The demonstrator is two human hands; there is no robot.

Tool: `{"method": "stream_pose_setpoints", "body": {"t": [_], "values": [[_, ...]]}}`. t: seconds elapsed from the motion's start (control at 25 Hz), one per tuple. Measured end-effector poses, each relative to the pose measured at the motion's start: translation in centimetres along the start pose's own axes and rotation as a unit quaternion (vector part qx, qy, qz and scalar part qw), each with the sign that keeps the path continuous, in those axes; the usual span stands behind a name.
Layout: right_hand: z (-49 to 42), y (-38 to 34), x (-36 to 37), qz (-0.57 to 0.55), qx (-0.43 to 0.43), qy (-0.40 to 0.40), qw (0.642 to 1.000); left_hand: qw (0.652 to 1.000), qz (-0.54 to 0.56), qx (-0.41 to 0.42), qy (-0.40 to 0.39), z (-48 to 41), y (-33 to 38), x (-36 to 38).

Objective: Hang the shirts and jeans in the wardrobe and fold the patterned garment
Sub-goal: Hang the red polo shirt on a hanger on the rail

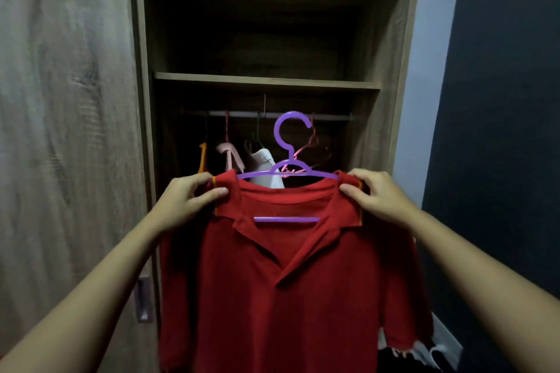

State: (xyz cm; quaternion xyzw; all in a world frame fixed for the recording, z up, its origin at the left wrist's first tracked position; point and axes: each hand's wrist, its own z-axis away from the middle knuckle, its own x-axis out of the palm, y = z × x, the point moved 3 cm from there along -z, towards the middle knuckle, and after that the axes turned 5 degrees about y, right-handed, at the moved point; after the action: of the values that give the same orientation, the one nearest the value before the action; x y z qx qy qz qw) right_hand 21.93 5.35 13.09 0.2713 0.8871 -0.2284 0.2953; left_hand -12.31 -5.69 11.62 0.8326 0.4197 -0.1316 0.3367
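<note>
Holding a red polo shirt (291, 297) up before the open wooden wardrobe (391, 39), both hands pinch its shoulders: left hand (185, 200), right hand (372, 194). It sits on a purple hanger (291, 142), hook just below the rail (263, 114). Garments hang behind; dark wall (509, 100) at right.

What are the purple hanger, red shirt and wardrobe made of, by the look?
Purple hanger: likely moulded plastic, smooth, even colour, faint sheen. Red shirt: soft matte knit, perhaps cotton; it drapes and creases. Wardrobe: wood-grain panels, matte, possibly laminate board.
</note>
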Motion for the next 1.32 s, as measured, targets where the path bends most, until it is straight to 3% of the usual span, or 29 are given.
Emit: {"method": "stream_pose_setpoints", "body": {"t": [0.12, 0.24, 0.32, 0.4, 0.48, 0.6, 0.64, 0.72, 0.8, 0.96, 1.2, 1.32], "values": [[-0.1, 0.0, -0.5, -0.061, 0.033, 0.068, 0.995, 0.999, 0.035, -0.013, 0.031, 0.8, -0.6, -0.7], [0.2, 0.1, -1.4, -0.121, 0.052, 0.108, 0.985, 0.966, 0.189, -0.171, -0.045, 3.4, -4.5, 0.0], [0.3, 1.0, -1.9, -0.125, 0.072, 0.109, 0.983, 0.954, 0.171, -0.234, -0.074, 5.1, -6.4, 0.4], [0.3, 1.6, -2.0, -0.115, 0.08, 0.095, 0.986, 0.969, 0.086, -0.229, 0.029, 5.1, -7.2, -0.7], [0.2, 1.7, -2.0, -0.133, 0.082, 0.094, 0.983, 0.973, 0.1, -0.2, 0.05, 4.3, -6.5, -1.7], [-0.1, 1.5, -1.5, -0.16, 0.079, 0.097, 0.979, 0.96, 0.243, -0.126, -0.055, 2.8, -2.9, -2.2], [-0.1, 1.1, -1.0, -0.162, 0.073, 0.088, 0.98, 0.961, 0.246, -0.107, -0.072, 2.1, -1.5, -2.5], [-0.3, 0.3, 0.1, -0.171, 0.061, 0.065, 0.981, 0.982, 0.145, -0.086, -0.084, 0.5, 0.7, -2.8], [-0.5, -0.4, 1.1, -0.155, 0.053, 0.042, 0.986, 0.986, 0.014, -0.067, -0.15, -0.6, 2.3, -2.8], [-1.3, -0.6, 2.7, -0.14, 0.052, -0.017, 0.989, 0.946, 0.071, -0.111, -0.296, 0.3, 3.8, -1.9], [-2.5, -2.2, 4.8, -0.187, 0.048, -0.06, 0.979, 0.917, 0.116, -0.161, -0.345, 1.1, 3.9, -0.5], [-2.0, -2.2, 5.5, -0.222, 0.061, -0.045, 0.972, 0.927, 0.157, -0.15, -0.305, 0.7, 3.8, 0.1]]}}
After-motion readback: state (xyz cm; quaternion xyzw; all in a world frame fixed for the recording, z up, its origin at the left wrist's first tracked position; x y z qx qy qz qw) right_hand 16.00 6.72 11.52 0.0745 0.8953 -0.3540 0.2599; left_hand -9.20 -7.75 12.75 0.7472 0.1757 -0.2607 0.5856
